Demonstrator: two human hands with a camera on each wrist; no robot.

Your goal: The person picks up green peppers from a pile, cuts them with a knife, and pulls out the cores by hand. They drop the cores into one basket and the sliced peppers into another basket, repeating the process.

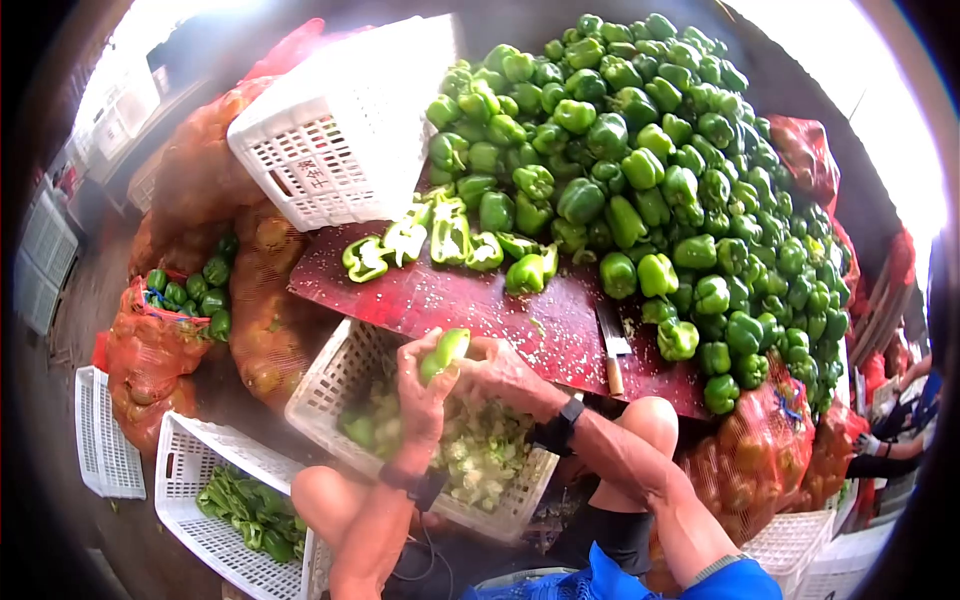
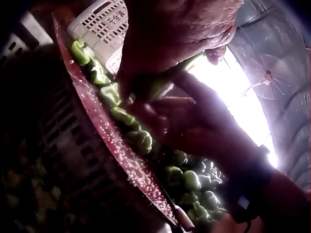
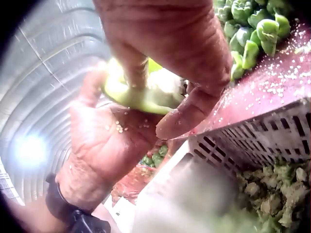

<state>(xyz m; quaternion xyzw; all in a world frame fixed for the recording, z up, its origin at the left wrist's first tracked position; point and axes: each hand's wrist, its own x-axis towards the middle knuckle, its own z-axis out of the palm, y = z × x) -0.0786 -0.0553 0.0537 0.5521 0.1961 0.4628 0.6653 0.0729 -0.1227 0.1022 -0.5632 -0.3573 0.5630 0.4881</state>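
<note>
Over a white crate, my left hand (image 1: 424, 395) holds a green bell pepper half (image 1: 447, 350), its fingers wrapped around the outside. Pale seeds stick to the left palm (image 3: 114, 133). My right hand (image 1: 508, 375) reaches in from the other side. In the right wrist view a finger of it dips into the hollow of the pepper half (image 3: 138, 101), while the thumb lies near the pale core (image 3: 167, 83). The left wrist view is dark, and the left hand (image 2: 180, 34) there hides most of the pepper. Below, the crate (image 1: 300, 405) holds pale pepper cores (image 1: 490, 450).
A red board (image 1: 430, 295) strewn with seeds bears cut pepper halves (image 1: 450, 240), a knife (image 1: 612, 350) and a large heap of whole peppers (image 1: 640, 170). A white crate (image 1: 290, 165) stands at its left. Another crate (image 1: 190, 500) holds pepper pieces. Red mesh sacks (image 1: 160, 350) stand around.
</note>
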